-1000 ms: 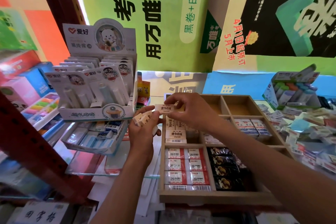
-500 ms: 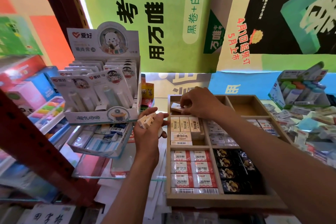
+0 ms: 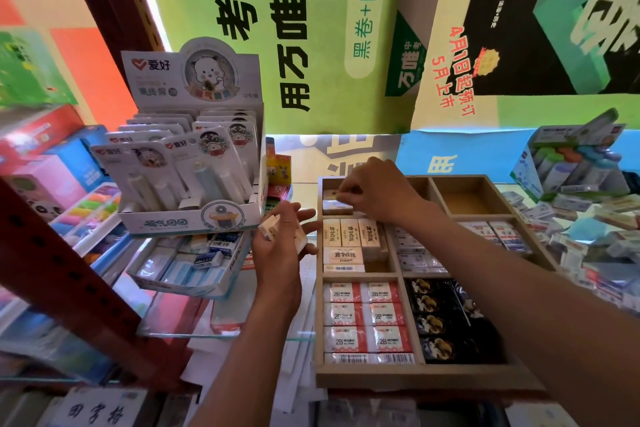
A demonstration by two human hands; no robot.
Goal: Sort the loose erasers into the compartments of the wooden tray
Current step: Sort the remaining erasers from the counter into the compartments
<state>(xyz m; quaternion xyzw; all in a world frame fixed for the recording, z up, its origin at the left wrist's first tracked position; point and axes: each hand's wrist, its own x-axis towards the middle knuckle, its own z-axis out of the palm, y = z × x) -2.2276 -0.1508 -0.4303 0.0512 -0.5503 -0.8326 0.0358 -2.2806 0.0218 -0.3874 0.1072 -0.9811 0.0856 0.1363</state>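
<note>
The right hand [image 3: 375,189] has come down from mid-air and now pinches a cream eraser [image 3: 337,206] into the wooden tray [image 3: 429,378], far-left compartment (nearly seated). The left hand [image 3: 282,243] still holds several spare erasers [image 3: 273,229], so sorting continues.

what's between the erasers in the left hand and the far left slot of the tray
The right hand is working in that slot, covering much of it. Otherwise nothing visible blocks the cream erasers in the left hand from the wooden tray.
</note>
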